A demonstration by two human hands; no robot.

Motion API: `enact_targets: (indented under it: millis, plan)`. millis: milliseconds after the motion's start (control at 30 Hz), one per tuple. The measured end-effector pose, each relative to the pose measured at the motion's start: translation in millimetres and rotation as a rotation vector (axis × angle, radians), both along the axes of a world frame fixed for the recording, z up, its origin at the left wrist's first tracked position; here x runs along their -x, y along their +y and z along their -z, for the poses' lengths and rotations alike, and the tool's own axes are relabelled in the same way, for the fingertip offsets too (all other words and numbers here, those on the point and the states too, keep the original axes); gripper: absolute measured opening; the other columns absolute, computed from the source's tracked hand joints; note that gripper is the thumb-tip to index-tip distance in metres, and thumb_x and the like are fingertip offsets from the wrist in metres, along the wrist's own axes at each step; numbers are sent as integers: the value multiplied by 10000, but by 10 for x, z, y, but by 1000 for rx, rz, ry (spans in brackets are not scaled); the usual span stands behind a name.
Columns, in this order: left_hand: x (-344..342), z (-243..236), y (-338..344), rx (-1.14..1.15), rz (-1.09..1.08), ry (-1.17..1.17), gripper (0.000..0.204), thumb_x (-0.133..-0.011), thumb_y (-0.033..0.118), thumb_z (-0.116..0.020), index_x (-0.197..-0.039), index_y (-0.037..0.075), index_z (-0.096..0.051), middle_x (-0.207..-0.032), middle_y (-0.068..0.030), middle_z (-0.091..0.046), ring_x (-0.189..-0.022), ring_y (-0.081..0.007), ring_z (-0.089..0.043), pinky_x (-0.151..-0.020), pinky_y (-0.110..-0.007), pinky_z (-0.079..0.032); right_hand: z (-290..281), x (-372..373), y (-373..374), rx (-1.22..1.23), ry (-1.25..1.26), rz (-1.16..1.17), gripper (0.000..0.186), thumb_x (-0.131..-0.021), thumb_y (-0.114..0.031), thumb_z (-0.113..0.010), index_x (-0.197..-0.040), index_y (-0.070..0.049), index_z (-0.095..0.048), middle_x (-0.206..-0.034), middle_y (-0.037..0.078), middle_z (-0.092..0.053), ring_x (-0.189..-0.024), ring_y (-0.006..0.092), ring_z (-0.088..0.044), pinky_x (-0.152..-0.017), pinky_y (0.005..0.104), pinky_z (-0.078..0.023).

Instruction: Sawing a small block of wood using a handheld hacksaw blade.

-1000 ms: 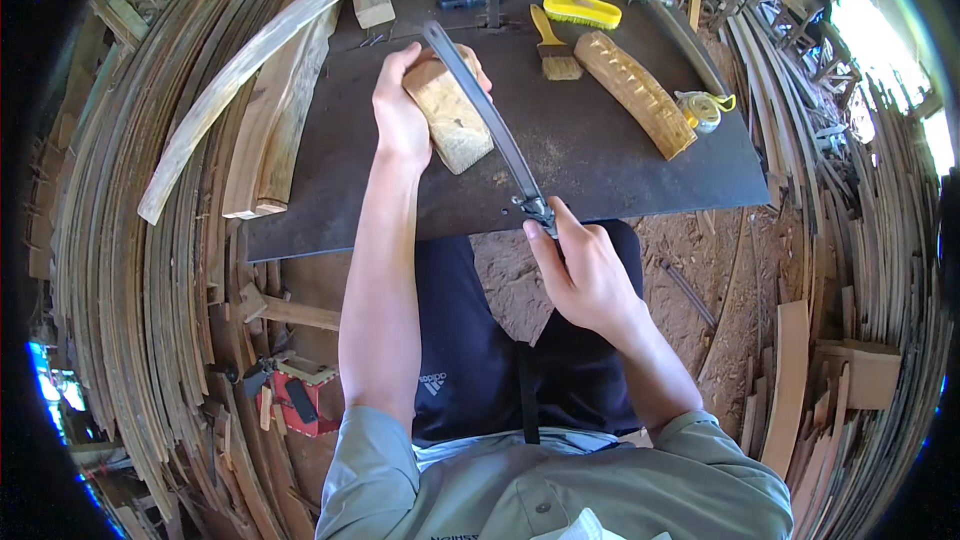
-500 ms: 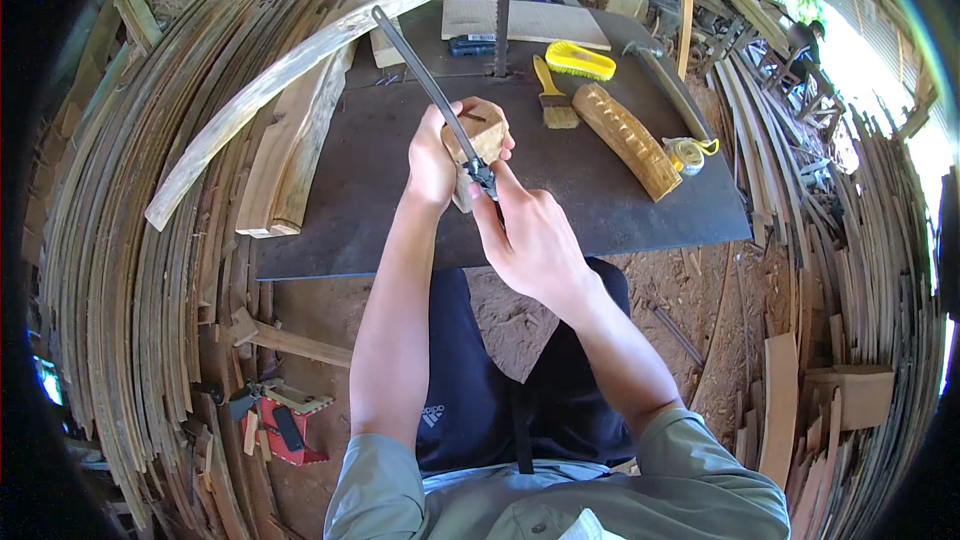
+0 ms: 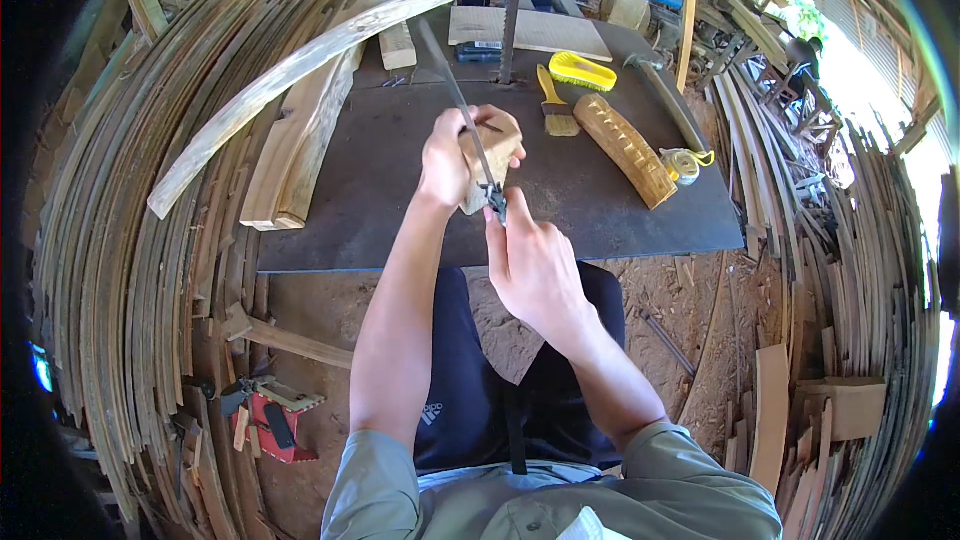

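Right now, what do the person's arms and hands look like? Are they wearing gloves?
No gloves! The left hand and right hand are both bare. The left forearm and right forearm are uncovered too, and no watch or bracelet shows. Higher up, the left sleeve and right sleeve are short, loose and grey-green.

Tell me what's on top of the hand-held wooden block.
The saw, gripped by the right hand, crosses the wooden block, beside a dark mark. The left hand and saw cover parts of the block, which can't be seen.
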State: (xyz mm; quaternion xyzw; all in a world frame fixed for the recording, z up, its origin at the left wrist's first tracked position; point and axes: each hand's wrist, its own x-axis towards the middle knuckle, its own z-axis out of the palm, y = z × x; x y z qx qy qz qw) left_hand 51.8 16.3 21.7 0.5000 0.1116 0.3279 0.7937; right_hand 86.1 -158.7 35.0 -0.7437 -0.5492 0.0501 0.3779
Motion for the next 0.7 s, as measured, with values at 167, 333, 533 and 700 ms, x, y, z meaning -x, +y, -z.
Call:
enact_targets:
  millis: [167, 333, 533, 700]
  plan:
    - [-79, -8, -17, 34, 3, 51, 564, -1006, 464, -356, -998, -9, -664, -828, -185, -699, -748, -280, -680, -726, -393, -554, 70, -91, -217, -17, 11, -11, 217, -1082, -208, -539, -1063, 3, -494, -598, 261, -611, -591, 471, -666, -540, 557, -536]
    - [-30, -17, 88, 2, 3, 4, 557, -1042, 440, -317, -1075, 2, -659, -887, -202, -725, -750, -297, -701, -713, -416, -576, 89, -36, -278, 12, -7, -7, 232, -1095, -227, -520, -1053, 0, -489, -593, 253, -611, -577, 473, -660, -517, 558, -518]
    - [-101, 51, 228, 89, -60, -6, 567, -1013, 451, -354, -1029, -8, -685, -825, -189, -718, -723, -312, -695, -710, -442, -571, 358, -27, -708, -128, -43, 2, 287, -1091, -207, -552, -1081, 80, -553, -548, 228, -586, -512, 422, -648, -448, 499, -486]
    - [79, 8, 263, 46, 113, -72, 558, -978, 485, -401, -1031, 15, -698, -838, -173, -720, -736, -294, -704, -716, -408, -570, 191, -212, -1011, -88, 241, -78, 277, -1077, -153, -590, -1093, 122, -560, -590, 240, -564, -541, 422, -639, -482, 460, -443]
